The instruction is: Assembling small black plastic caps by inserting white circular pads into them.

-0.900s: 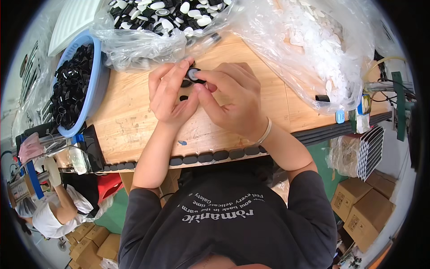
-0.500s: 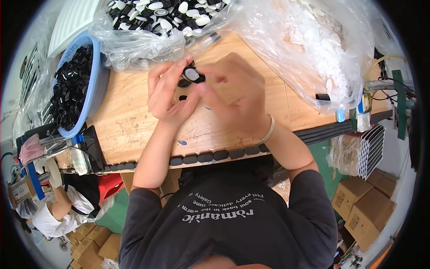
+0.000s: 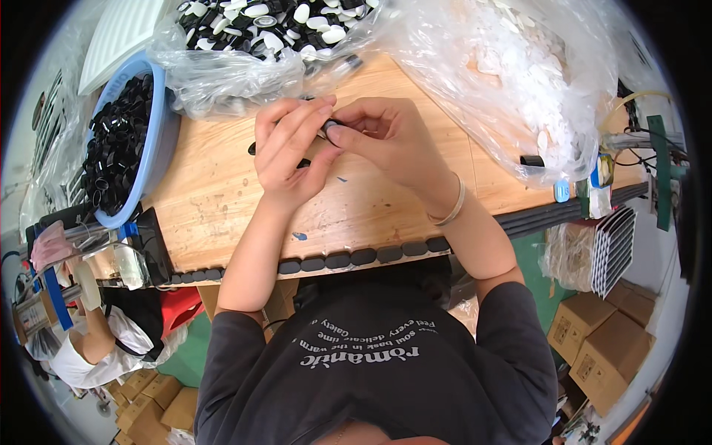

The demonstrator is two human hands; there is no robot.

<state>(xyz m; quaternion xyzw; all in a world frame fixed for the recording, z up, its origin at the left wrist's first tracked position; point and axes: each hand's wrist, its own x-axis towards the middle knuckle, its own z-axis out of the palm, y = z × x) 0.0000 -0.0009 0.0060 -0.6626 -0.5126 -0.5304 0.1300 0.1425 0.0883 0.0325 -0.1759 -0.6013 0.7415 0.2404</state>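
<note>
Over the middle of the wooden table, my left hand (image 3: 291,152) and my right hand (image 3: 389,141) meet at a small black oval part (image 3: 331,129). My right thumb and fingers pinch it from the right. The fingers of my left hand close around its other side. Most of the part is hidden by the fingers, so its face does not show. Another black piece (image 3: 252,149) peeks out at the left edge of my left hand, and a further black piece (image 3: 304,163) shows by my left palm; I cannot tell whether these are held or lie on the table.
A blue basin (image 3: 165,141) of black parts stands at left. Beyond my hands lies a clear bag (image 3: 230,83) of black and white oval pieces. A bag (image 3: 512,96) of whitish pieces lies at right. Black pads (image 3: 338,260) line the front edge. Another person (image 3: 89,348) works at lower left.
My right hand, blurred before, has come in to pinch the black part beside my left fingers. The part's pale oval face, visible earlier, is now turned away or covered.
</note>
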